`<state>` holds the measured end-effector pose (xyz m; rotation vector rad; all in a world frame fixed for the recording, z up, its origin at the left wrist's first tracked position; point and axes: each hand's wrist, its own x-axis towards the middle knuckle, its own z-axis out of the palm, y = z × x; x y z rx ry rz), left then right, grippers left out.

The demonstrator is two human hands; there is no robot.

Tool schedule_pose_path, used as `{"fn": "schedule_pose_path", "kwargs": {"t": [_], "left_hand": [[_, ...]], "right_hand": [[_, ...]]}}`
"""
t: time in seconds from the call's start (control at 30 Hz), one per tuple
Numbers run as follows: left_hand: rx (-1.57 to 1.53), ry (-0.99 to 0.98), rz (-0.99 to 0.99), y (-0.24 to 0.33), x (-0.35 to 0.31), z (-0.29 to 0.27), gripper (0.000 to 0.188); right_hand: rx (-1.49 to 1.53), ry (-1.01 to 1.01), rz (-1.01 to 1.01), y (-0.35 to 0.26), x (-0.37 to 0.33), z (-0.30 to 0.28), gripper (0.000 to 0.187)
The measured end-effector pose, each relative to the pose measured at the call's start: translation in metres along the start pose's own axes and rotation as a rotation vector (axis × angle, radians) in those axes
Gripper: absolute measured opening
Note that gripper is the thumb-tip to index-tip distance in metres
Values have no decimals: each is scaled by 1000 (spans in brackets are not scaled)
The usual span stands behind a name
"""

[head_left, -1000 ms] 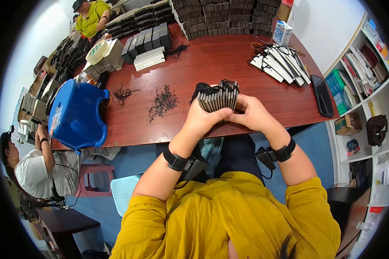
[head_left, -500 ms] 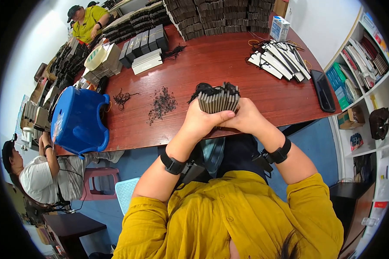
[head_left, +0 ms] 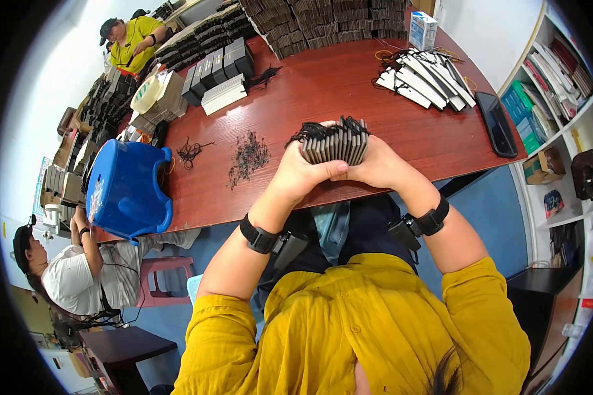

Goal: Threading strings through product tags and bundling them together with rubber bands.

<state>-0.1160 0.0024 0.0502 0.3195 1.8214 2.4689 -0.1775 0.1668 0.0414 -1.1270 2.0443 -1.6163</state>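
Observation:
Above the table's near edge, a bundle of grey tags point(head_left: 336, 149) stands on edge between my hands, its tags side by side. Black cords point(head_left: 315, 131) lie bunched along its far side. My left hand point(head_left: 298, 172) is wrapped round the left side, with its thumb across the near face. From the right, my right hand point(head_left: 381, 163) closes on the same bundle, and its fingers are partly hidden behind it. Left of the hands, small black cord loops point(head_left: 249, 158) lie scattered on the red-brown table point(head_left: 296, 85), near a tangle of dark cord point(head_left: 191, 152).
White tags with black cords point(head_left: 423, 78) fan out at the far right, near a phone point(head_left: 496, 124) and a small box point(head_left: 422, 30). Dark stacks point(head_left: 323, 26) line the back. A blue stool point(head_left: 128, 191) sits at left. Two co-workers point(head_left: 79, 280) point(head_left: 135, 46) are beyond.
My hands have shifted slightly, and the bundle's top edges are turned a little more into view. The whole view has also shifted slightly. Both hands keep their hold.

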Motion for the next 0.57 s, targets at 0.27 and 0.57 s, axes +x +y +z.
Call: {"fn": "schedule_pose_path", "kwargs": {"t": [0.27,0.57], "left_hand": [[28,20,149,-11,-1,-11,46],[160,87,120,-5,-4,-12,66]], "right_hand": [[42,53,-6,10,0,10,43],[-111,18,-35,0,5,6,46]]}}
